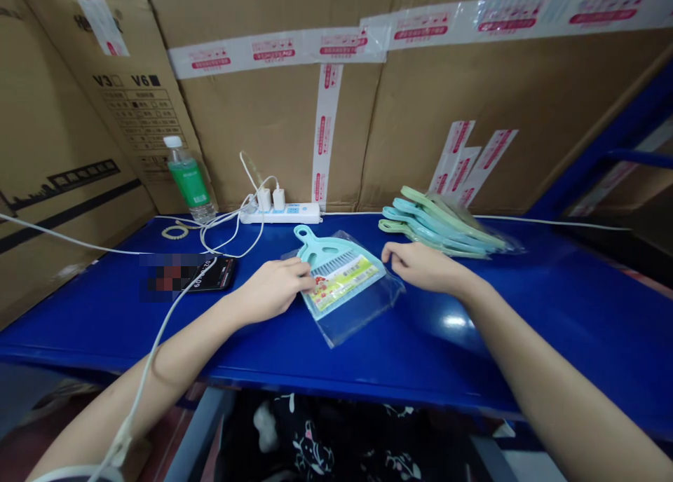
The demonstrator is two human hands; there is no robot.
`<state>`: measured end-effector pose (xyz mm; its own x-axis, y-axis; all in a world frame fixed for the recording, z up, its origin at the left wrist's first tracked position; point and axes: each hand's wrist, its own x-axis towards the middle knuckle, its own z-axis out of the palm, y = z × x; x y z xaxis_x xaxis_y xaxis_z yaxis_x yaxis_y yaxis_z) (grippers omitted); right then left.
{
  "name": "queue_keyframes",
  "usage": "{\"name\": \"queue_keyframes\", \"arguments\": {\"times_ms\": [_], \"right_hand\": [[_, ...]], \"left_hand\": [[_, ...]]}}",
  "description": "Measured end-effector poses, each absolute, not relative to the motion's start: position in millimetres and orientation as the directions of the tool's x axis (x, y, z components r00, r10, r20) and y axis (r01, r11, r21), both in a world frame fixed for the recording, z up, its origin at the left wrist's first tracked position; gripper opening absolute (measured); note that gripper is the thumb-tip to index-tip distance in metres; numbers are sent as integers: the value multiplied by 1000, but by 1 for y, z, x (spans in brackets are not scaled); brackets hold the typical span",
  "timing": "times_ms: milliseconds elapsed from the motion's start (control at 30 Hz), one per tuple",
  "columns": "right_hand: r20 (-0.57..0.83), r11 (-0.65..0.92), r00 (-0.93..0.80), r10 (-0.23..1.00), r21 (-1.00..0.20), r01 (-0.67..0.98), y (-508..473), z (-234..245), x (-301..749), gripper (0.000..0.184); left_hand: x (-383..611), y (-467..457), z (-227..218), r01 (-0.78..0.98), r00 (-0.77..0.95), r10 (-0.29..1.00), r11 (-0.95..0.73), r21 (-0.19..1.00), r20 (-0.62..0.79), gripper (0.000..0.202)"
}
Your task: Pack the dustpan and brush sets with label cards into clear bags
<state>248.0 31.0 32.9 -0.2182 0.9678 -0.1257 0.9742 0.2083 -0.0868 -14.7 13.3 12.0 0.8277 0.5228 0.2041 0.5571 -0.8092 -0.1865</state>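
Item: dustpan and brush set (pixel 332 246), pale blue, nested, lying flat on the blue desk (pixel 446 373) between the two hands, ring-ended handle (pixel 303 234) pointing away from the wearer. Packaging: clear plastic bag (pixel 360 319), surplus film spread along the near side; contents, the set and a yellow-green printed label (pixel 344 284). Handling, by judgement: light; pan stiff, thin-walled, unlikely to break under ordinary pressure; film soft, slippery, apt to slide over the plastic. Best hold: pan rim at both sides, or the handle through the film; the loose flap gives poor control. Left hand (pixel 270 291): fingers at the pan's left edge, thumb over the label's end; gripping or merely resting, cannot tell. Right hand (pixel 425 265): fingers bent at the pan's right corner; whether film is pinched, cannot tell. Other containers: bottle (pixel 192 181), white-capped, green-labelled, clear, contents uncertain; bagged stack (pixel 446 223) of similar sets, blue and green, right rear; cardboard (pixel 273 118) behind, taped, anything inside hidden.
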Motion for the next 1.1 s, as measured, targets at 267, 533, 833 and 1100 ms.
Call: {"name": "queue_keyframes", "arguments": {"times_ms": [267,533,833,1100], "right_hand": [[-40,260,-292,956,-349,900,40,13,241,16],[-163,285,-384,909,-430,857,40,17,249,37],[-259,327,-484,836,-474,817,35,22,251,102],[-340,215,-463,819,-565,796,27,24,247,123]], "left_hand": [[-9,5,14,569,810,537,-817,-92,236,15],[-6,2,11,503,842,504,-862,61,194,15],[-13,4,20,415,890,438,-894,169,126,14],[-12,3,27,442,885,462,-869,223,48,12]]}}
